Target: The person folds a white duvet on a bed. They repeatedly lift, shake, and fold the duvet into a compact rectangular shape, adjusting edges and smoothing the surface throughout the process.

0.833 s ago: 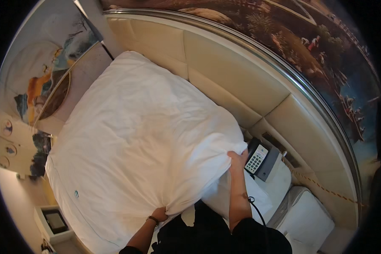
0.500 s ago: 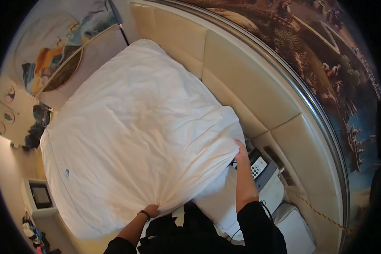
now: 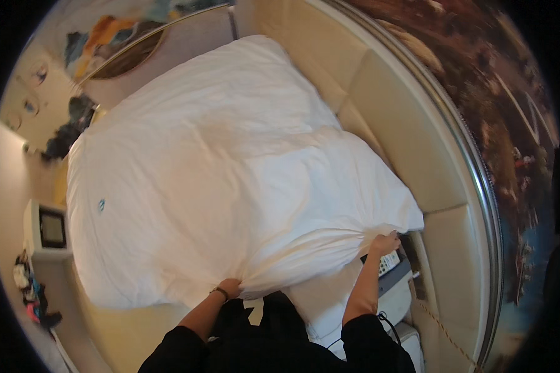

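Note:
A large white duvet (image 3: 186,180) covers the bed, puffed up with broad folds. My left hand (image 3: 231,288), with a dark band at its wrist, is closed on the duvet's near edge, just in front of my body. Farther right, my right hand (image 3: 384,244) grips the same edge near the headboard. Creases fan out from both fists, and the cloth between them is drawn taut. A small blue mark (image 3: 101,204) shows on the duvet's left part. The fingertips are partly hidden in the fabric.
A padded beige headboard (image 3: 379,118) runs along the right side. Below my right hand, a telephone (image 3: 389,263) sits on a bedside stand (image 3: 395,304). A white box-like unit with a dark front (image 3: 48,230) stands at the left, above a pile of clothes (image 3: 34,292).
My right hand has pulled its part of the duvet to the right, over toward the telephone. The near edge is stretched wider between my hands. The view has also shifted.

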Demonstrator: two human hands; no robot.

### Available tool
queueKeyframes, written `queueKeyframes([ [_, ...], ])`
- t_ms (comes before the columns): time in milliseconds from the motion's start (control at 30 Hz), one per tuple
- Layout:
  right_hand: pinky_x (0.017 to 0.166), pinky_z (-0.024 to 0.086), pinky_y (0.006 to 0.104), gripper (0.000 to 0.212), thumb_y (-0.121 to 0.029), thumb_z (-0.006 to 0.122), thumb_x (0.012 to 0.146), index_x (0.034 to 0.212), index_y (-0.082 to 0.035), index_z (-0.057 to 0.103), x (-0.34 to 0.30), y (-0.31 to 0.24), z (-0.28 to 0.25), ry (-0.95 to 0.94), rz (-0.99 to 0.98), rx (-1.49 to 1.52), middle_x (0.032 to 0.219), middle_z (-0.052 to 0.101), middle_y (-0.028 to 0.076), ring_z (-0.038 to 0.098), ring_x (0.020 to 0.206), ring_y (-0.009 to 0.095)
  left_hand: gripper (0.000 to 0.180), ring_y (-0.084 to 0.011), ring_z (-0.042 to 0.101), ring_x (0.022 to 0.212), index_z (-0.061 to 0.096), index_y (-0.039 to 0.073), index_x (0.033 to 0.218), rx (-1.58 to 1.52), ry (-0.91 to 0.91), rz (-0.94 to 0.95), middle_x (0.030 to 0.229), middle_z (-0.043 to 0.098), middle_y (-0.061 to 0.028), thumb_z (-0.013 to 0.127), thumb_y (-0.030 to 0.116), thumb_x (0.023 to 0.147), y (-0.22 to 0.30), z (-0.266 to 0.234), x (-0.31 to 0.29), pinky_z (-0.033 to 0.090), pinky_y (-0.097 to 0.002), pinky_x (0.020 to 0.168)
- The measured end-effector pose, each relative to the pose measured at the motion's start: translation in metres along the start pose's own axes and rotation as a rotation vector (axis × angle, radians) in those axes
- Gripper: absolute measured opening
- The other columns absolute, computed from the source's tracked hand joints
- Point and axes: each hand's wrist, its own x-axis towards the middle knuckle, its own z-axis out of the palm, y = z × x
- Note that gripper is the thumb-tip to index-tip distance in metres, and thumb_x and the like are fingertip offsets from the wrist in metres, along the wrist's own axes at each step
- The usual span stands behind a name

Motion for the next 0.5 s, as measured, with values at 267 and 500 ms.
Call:
queueKeyframes([
  [267,0.104,0.032,0.0488,0.063,-0.018,0.066,0.076,0.135,-0.012,0.045,-0.288,-0.089,0.052,-1.046,-1.186,0.314,0.135,0.046,0.016,0.038,0.128,0.037,0.022,-0.0362,0.06,0.097,0.065,0.009,0.096,-0.106,0.206,-0.057,0.101,0.064,-0.016,0.061,0.017,0.076,0.004,0.028,-0.008,0.049,-0.0459,0.084],
  [500,0.099,0.04,0.0444,0.061,-0.029,0.062,0.08,0.135,-0.011,0.046,-0.444,-0.038,0.074,-1.629,-1.286,-0.726,0.133,0.052,0.015,0.05,0.121,0.033,0.016,-0.0345,0.063,0.09,0.067,0.009,0.087,-0.659,0.33,-0.032,0.092,0.067,-0.0152,0.059,0.013,0.073,-0.052,0.103,-0.043,0.05,-0.043,0.078],
])
